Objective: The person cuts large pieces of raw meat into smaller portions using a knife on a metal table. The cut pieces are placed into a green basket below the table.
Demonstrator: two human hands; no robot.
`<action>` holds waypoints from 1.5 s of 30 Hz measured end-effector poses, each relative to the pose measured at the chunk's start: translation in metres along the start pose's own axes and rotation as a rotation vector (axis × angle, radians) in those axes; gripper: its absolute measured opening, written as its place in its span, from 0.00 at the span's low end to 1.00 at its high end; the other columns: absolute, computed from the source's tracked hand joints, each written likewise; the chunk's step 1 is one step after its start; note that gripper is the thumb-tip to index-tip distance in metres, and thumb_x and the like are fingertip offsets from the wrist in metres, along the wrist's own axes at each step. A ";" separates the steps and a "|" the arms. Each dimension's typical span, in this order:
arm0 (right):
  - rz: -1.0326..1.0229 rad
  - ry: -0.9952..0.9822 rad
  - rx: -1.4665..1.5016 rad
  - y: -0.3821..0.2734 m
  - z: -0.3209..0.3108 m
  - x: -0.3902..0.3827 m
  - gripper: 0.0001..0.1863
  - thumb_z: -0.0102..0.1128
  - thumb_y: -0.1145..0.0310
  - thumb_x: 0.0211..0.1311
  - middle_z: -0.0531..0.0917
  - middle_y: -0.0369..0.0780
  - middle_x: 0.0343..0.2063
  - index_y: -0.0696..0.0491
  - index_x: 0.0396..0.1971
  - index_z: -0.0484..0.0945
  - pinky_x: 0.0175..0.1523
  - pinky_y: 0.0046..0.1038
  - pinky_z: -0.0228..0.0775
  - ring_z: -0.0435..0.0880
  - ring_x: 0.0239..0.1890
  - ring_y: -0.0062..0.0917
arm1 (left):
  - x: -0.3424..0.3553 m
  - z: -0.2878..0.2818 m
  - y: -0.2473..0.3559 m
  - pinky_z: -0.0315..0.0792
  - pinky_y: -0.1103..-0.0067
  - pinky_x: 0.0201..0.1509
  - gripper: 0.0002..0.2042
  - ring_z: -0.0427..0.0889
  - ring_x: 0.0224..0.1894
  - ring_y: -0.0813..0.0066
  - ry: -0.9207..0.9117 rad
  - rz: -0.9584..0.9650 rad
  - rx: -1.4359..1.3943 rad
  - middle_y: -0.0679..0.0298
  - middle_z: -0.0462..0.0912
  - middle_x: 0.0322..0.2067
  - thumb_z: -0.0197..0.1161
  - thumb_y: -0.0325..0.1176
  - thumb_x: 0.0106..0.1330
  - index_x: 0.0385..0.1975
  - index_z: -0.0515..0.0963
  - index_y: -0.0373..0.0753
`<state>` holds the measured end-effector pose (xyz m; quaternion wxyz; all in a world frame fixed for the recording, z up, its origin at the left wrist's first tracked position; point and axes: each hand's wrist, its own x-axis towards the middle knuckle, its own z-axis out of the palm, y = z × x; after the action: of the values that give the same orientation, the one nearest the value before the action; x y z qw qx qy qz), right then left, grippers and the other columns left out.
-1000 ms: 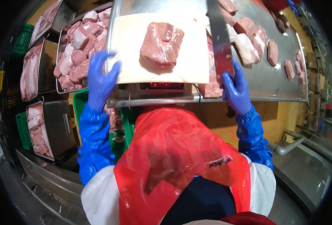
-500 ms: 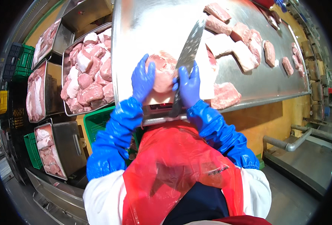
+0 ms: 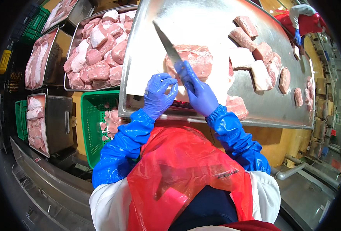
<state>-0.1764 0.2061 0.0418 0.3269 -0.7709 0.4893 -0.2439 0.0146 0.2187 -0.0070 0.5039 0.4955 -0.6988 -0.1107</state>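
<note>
Half a second ago both hands pressed the meat slab (image 3: 193, 61); now the right hand (image 3: 199, 94), fingers closed round its handle, has tilted the knife (image 3: 166, 42) up-left over it, while the left hand (image 3: 159, 94) has drawn back, fingers curled and empty; cutting looks imminent. One slab lies on the white board (image 3: 147, 73) on the steel desk (image 3: 216, 19); one knife; about nine cut pieces (image 3: 261, 73) lie rightward; four trays (image 3: 97, 46) of meat and one green basket (image 3: 89, 115) stand left.

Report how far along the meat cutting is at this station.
Done: cut pieces lie spread on the steel table, and the tray at left is heaped with trimmed meat. In hand: the right hand holds a knife over a slab of meat on the white board; the left hand hovers beside it. Left: that slab looks uncut.
</note>
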 end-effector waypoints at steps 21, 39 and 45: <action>0.114 0.285 -0.145 -0.033 0.051 0.025 0.47 0.54 0.75 0.61 0.82 0.53 0.33 0.38 0.78 0.45 0.38 0.50 0.76 0.83 0.31 0.49 | 0.042 -0.024 -0.062 0.75 0.66 0.48 0.11 0.78 0.42 0.56 -0.475 0.190 -0.054 0.58 0.78 0.35 0.67 0.24 0.49 0.33 0.78 0.40; 0.285 0.462 0.183 -0.054 -0.015 -0.081 0.40 0.55 0.72 0.68 0.82 0.43 0.27 0.44 0.77 0.50 0.27 0.32 0.73 0.81 0.22 0.31 | 0.070 -0.017 -0.058 0.72 0.58 0.57 0.26 0.73 0.55 0.44 -0.487 0.164 -0.258 0.45 0.69 0.53 0.72 0.31 0.54 0.54 0.73 0.40; 0.274 0.692 0.684 0.029 -0.012 0.072 0.39 0.56 0.72 0.70 0.79 0.36 0.30 0.51 0.77 0.50 0.27 0.21 0.71 0.76 0.24 0.15 | 0.038 0.015 -0.052 0.71 0.59 0.54 0.18 0.74 0.49 0.44 -0.386 0.224 -0.089 0.47 0.73 0.45 0.69 0.28 0.55 0.46 0.74 0.39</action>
<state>-0.1728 0.1281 0.0321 0.4084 -0.4220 0.5579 -0.5864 0.0332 0.1578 -0.0256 0.3915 0.3617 -0.8272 -0.1776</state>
